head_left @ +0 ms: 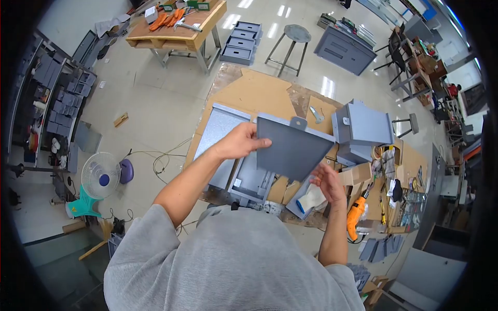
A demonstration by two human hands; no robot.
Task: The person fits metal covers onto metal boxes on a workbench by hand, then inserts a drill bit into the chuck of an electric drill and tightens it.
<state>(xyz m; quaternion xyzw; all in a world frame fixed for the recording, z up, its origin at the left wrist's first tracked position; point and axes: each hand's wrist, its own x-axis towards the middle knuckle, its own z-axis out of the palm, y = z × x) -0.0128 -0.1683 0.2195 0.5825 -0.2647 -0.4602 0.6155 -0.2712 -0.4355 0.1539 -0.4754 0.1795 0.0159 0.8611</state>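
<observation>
My left hand (239, 141) is closed on the left edge of a grey metal panel (293, 147), its thumb lying on the near face. The panel is tilted and raised above the work table, and a small tab with a hole (298, 122) sticks up from its top edge. Close to the panel's lower right corner is my right hand (329, 182), fingers apart and slightly bent; whether they touch the edge I cannot tell. Beneath the panel, partly covered by it, lies an open grey metal box (251, 181). A lighter grey sheet-metal piece (220, 129) lies to its left.
Cardboard (259, 90) covers the table. On the right stand a grey metal box (365, 124) and an orange power drill (355, 215). A utility knife (316, 115) lies beyond the panel. A fan (101, 176) and a stool (297, 34) stand on the floor.
</observation>
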